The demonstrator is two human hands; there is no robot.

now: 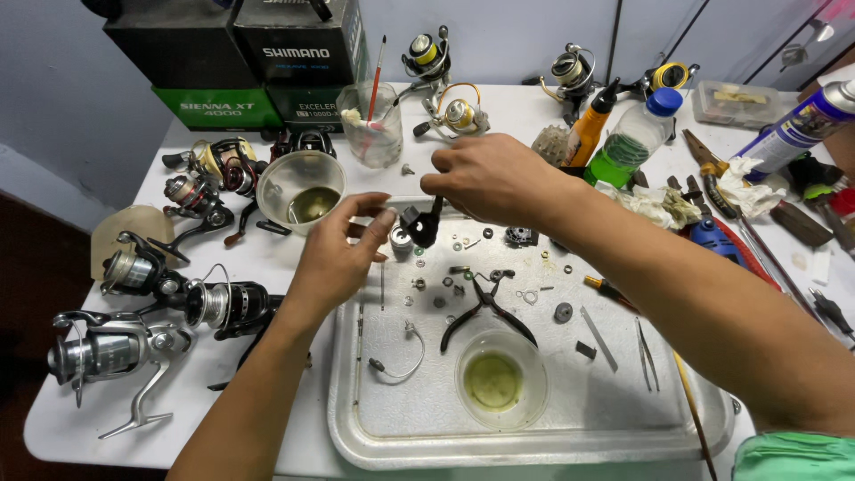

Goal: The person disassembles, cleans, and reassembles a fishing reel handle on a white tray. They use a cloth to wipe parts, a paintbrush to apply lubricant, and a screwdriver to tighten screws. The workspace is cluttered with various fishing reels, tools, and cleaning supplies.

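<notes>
A black reel part (422,224) hung above the tray (374,428), pinched in the right hand (488,178). The left hand (338,254) gripped a thin white rod (411,202) just beside it. Below lay pliers (485,307), washers and a cup (500,379) of yellowish oil. Reels (116,352) crowded the surface (258,267) to the left.

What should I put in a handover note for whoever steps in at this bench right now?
Left hand and right hand together hold a small black reel part above the metal tray. Done: the reel is in pieces, with washers and screws spread on the tray beside black pliers and a small bowl of yellowish liquid. Left: nothing looks reassembled yet. Whole spinning reels wait on the table's left side.
</notes>
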